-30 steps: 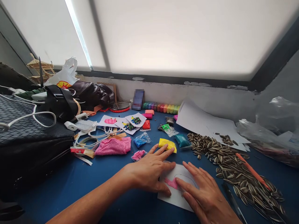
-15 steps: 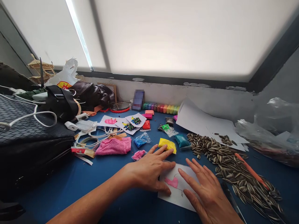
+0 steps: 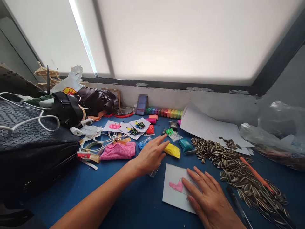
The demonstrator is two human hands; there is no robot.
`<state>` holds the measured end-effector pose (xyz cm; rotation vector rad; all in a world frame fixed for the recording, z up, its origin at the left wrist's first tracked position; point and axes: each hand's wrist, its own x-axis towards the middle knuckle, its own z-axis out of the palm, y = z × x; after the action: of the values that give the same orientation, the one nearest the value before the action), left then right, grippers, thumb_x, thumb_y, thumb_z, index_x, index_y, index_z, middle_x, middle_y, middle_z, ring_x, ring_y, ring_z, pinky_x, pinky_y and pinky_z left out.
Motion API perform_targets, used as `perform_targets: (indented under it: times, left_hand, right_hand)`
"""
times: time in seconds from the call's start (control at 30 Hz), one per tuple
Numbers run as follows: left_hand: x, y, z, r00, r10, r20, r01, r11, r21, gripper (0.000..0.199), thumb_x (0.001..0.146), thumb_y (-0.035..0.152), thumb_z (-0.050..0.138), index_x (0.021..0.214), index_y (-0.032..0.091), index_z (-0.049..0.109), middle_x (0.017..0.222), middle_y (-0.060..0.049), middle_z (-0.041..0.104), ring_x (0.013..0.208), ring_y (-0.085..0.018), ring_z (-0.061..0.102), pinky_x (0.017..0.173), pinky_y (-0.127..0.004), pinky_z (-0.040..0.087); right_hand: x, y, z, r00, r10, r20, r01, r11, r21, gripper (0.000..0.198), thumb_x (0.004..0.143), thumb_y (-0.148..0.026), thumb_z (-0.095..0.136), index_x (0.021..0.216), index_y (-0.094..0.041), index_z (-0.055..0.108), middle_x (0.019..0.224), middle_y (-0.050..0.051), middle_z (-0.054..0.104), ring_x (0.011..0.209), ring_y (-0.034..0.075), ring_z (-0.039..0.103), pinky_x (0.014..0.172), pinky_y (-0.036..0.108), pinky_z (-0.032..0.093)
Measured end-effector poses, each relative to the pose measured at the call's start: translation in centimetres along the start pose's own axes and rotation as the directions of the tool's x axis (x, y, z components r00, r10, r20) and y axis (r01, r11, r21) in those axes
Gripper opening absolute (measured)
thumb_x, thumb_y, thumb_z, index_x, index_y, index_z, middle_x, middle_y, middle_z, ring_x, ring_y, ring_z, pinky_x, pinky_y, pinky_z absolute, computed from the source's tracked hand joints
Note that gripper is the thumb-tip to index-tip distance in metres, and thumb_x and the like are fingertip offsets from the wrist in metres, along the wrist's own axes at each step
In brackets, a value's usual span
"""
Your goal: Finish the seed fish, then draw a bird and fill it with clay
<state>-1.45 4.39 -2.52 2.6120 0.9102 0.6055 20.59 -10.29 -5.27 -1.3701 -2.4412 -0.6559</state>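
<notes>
My right hand (image 3: 208, 195) lies flat with fingers spread on a white paper card (image 3: 170, 198). A pink clay shape (image 3: 175, 186) is stuck on the card, beside thin drawn lines partly under my fingers. My left hand (image 3: 151, 152) is stretched out, fingers apart and holding nothing, just left of a yellow clay packet (image 3: 172, 150). Beyond its fingertips lies a packet of green clay (image 3: 172, 133). A blue clay packet (image 3: 143, 143) is partly hidden behind the hand, and a clear plastic bag (image 3: 154, 171) shows below it.
Striped sunflower seeds (image 3: 214, 156) spread across the right, with an orange tool (image 3: 257, 175) on them and a dark pen (image 3: 238, 205) beside. A teal packet (image 3: 186, 145), pink cloth (image 3: 118, 150) and decorated cards (image 3: 132, 129) lie farther back. A black bag (image 3: 35, 143) stands left.
My left hand has lifted off the card and moved up and left, beside the yellow packet. My right hand stays on the card.
</notes>
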Motion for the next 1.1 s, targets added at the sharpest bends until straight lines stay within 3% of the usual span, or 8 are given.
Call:
perform_targets:
  times: [0.23,0.33,0.43,0.6,0.73,0.87,0.93,1.1]
  left_hand:
    - [1.3,-0.8,1.2,0.999,-0.016,0.047,0.021,0.993,-0.113,0.030,0.089,0.008,0.050,0.114,0.017,0.063,0.122,-0.012,0.061,0.119,-0.029,0.053,0.107,-0.049,0.036]
    - [1.4,-0.6,0.5,0.997,-0.077,0.016,0.079,0.964,-0.253,0.022,0.088,0.011,0.051,0.104,0.015,0.066,0.110,-0.013,0.063,0.112,-0.030,0.054,0.105,-0.051,0.035]
    - [1.1,0.0,-0.6,0.990,-0.138,0.003,0.123,0.876,-0.466,0.022,0.095,0.022,0.047,0.107,0.013,0.063,0.105,-0.012,0.064,0.105,-0.028,0.058,0.099,-0.048,0.042]
    - [0.3,2.2,-1.4,0.981,-0.094,0.169,0.193,0.553,-0.811,0.042,0.099,0.050,0.041,0.112,0.013,0.053,0.102,-0.013,0.067,0.092,-0.023,0.069,0.088,-0.041,0.054]
    - [-0.4,3.7,-1.2,0.960,-0.011,0.280,0.269,0.319,-0.909,0.043,0.096,0.055,0.047,0.109,0.013,0.052,0.099,-0.013,0.067,0.092,-0.024,0.071,0.090,-0.042,0.054]
    - [-0.7,4.6,-1.3,0.945,0.044,0.325,0.311,0.194,-0.931,0.041,0.092,0.051,0.057,0.108,0.013,0.056,0.103,-0.011,0.063,0.087,-0.021,0.070,0.084,-0.037,0.056]
    - [-0.8,4.9,-1.3,0.939,0.063,0.339,0.328,0.143,-0.934,0.043,0.090,0.053,0.060,0.106,0.013,0.058,0.102,-0.010,0.062,0.084,-0.020,0.069,0.078,-0.034,0.056]
    - [-0.7,5.5,-0.8,0.949,0.014,0.314,0.305,0.194,-0.932,0.046,0.086,0.056,0.064,0.096,0.011,0.061,0.091,-0.008,0.064,0.071,-0.014,0.064,0.065,-0.026,0.053]
  right_hand:
    - [0.1,0.2,0.2,0.998,0.050,-0.025,-0.048,0.995,0.091,0.038,0.098,-0.028,0.046,0.130,-0.021,0.063,0.127,0.011,0.068,0.120,0.032,0.062,0.092,0.049,0.049]
    - [0.3,0.6,-0.3,0.996,0.082,-0.021,-0.078,0.988,0.134,0.036,0.097,-0.027,0.046,0.127,-0.021,0.066,0.126,0.014,0.068,0.119,0.035,0.062,0.090,0.053,0.053]
    - [0.7,1.1,-1.5,0.981,0.193,0.004,-0.189,0.953,0.236,0.036,0.098,-0.029,0.046,0.127,-0.022,0.066,0.128,0.014,0.067,0.123,0.034,0.059,0.092,0.053,0.054]
    - [2.3,1.6,-4.5,0.867,0.464,0.182,-0.486,0.705,0.517,0.041,0.098,-0.044,0.044,0.127,-0.025,0.065,0.132,0.011,0.065,0.126,0.030,0.058,0.098,0.046,0.053]
    - [3.9,1.9,-6.4,0.706,0.622,0.338,-0.656,0.393,0.644,0.058,0.093,-0.057,0.045,0.138,-0.022,0.053,0.133,0.013,0.063,0.121,0.031,0.060,0.099,0.048,0.050]
    - [4.8,2.1,-6.8,0.717,0.536,0.446,-0.622,0.203,0.756,0.045,0.091,-0.059,0.049,0.108,-0.022,0.068,0.100,0.008,0.070,0.092,0.025,0.064,0.084,0.039,0.052]
    - [5.0,1.9,-6.6,0.729,0.511,0.455,-0.602,0.163,0.782,0.040,0.090,-0.057,0.053,0.096,-0.022,0.070,0.085,0.004,0.066,0.078,0.021,0.059,0.074,0.033,0.050]
    - [4.7,0.9,-5.9,0.721,0.522,0.455,-0.574,0.084,0.814,0.040,0.091,-0.058,0.052,0.084,-0.022,0.069,0.074,0.001,0.060,0.072,0.017,0.054,0.067,0.028,0.047]
